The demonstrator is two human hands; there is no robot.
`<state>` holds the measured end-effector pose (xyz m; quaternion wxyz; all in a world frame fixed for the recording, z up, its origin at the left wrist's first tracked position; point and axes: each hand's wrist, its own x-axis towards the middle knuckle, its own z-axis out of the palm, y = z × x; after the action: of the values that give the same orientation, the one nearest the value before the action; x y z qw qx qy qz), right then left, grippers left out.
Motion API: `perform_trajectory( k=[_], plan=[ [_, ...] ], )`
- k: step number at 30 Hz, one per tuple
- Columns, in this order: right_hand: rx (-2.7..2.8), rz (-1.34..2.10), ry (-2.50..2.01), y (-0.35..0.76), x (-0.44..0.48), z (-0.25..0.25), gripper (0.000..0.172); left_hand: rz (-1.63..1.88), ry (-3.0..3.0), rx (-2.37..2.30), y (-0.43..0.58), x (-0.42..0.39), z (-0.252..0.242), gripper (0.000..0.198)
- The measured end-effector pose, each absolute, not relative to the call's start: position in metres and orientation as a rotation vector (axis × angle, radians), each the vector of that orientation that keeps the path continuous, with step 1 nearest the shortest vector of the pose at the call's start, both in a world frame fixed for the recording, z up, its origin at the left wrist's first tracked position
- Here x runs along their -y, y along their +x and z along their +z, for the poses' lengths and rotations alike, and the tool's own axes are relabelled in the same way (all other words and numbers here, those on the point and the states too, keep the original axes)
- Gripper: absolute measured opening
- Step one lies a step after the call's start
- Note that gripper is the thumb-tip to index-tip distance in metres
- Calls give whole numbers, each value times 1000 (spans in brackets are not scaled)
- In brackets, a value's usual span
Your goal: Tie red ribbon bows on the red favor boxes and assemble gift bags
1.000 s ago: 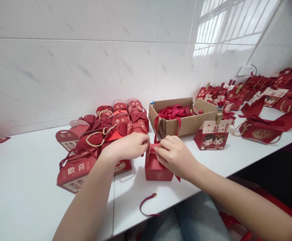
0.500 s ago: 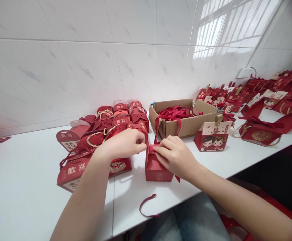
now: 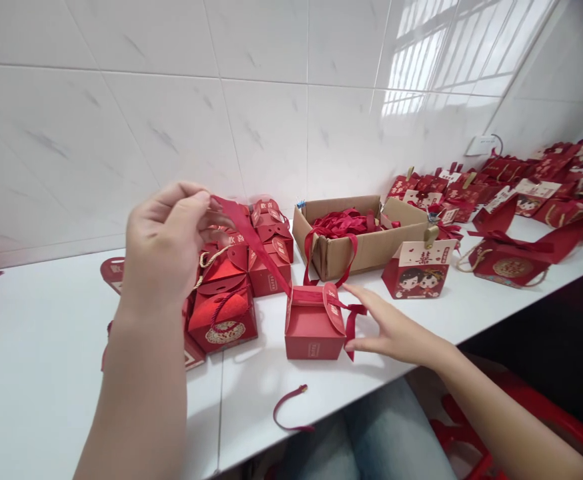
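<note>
A small red gift box (image 3: 314,329) stands on the white table, its curved flaps folded over at the top. Dark red ribbon (image 3: 263,252) runs through the top of this box and slants up to the left. My left hand (image 3: 169,233), raised above the cluster of boxes, pinches that ribbon's end and holds it taut. At the box's right side is my right hand (image 3: 384,325), thumb and fingers apart around the hanging ribbon tail. Its fingertips are close to the box; whether they touch it is hard to tell.
Finished-looking red boxes (image 3: 224,317) cluster at the left, partly behind my left arm. A cardboard box (image 3: 371,252) of red ribbons stands behind. A triangular box (image 3: 416,273) with cartoon figures is to the right. A short red strap (image 3: 284,412) lies near the front edge.
My left hand has swung up and left, drawing the ribbon out straight. My right hand has come off the box's top and opened at its right side. The flaps now show folded over.
</note>
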<state>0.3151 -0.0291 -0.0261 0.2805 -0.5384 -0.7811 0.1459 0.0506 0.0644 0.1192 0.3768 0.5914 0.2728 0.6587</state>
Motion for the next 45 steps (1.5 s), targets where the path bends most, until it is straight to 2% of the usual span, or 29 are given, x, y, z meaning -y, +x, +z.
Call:
perform_trajectory(
  k=[2, 5, 7, 12, 20, 28, 31, 34, 36, 39, 41, 43, 45],
  plan=[
    [2064, 479, -1417, 315, 27, -36, 70, 1651, 1443, -694, 49, -66, 122, 5],
    [1925, 516, -1437, 312, 25, -39, 33, 1547, 1430, -735, 45, -67, 124, 5],
    [1869, 492, -1485, 312, 25, -35, 19, 1530, 1423, -733, 41, -68, 125, 6],
    [1848, 294, -1521, 328, 29, -21, 15, 1651, 1360, -720, 39, -67, 130, 7],
    [1625, -339, -1374, 338, 27, -13, 21, 1692, 1246, -741, 40, -63, 137, 6],
    [1502, -190, -1428, 321, 27, -6, 27, 1748, 1379, -645, 32, -61, 133, 10],
    [1462, -52, -1432, 320, 28, -5, 26, 1421, 1776, -1003, 28, -51, 129, 10],
    [1380, 143, -1442, 323, 30, -5, 27, 713, 2230, -1292, 25, -38, 120, 21],
    [1365, 225, -1411, 325, 31, -4, 26, 369, 2420, -1416, 22, -26, 109, 28],
    [1414, 241, -1343, 328, 32, -4, 25, 51, 2474, -1621, 15, -4, 83, 39],
    [1441, 238, -1317, 329, 33, -4, 24, -103, 2424, -1597, 10, 10, 61, 37],
    [1422, 251, -1291, 329, 32, -4, 22, -138, 2325, -1604, 8, 22, 37, 30],
    [1350, 279, -1259, 329, 31, -4, 21, -77, 2219, -1627, 9, 27, 12, 35]
  ],
)
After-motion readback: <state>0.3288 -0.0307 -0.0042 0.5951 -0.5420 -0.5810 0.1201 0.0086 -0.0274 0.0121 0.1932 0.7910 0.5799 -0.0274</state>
